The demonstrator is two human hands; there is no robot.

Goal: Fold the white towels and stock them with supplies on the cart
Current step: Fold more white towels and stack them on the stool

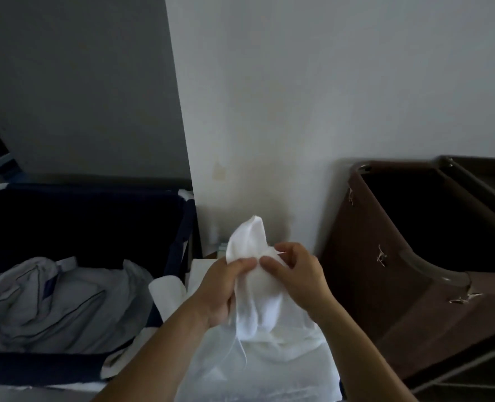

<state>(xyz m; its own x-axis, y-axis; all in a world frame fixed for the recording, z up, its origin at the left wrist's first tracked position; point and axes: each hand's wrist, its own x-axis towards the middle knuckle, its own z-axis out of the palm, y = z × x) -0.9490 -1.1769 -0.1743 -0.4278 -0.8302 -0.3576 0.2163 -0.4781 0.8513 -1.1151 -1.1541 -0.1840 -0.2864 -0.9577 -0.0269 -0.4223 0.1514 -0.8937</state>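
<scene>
A bunched white towel (252, 248) is held upright in front of me, its top end sticking up above my fingers. My left hand (220, 288) grips its left side with thumb and fingers curled round the cloth. My right hand (295, 274) pinches its right side near the top. The towel's lower part hangs down onto a spread white cloth (292, 369) below my forearms. More white cloth (168, 291) lies folded just left of my left hand.
A dark blue fabric bin (179, 227) at the left holds crumpled pale blue linen (54, 303). A brown cart bag (400, 274) with metal clips stands open at the right, with a white metal frame (472, 367) below it. A white wall is straight ahead.
</scene>
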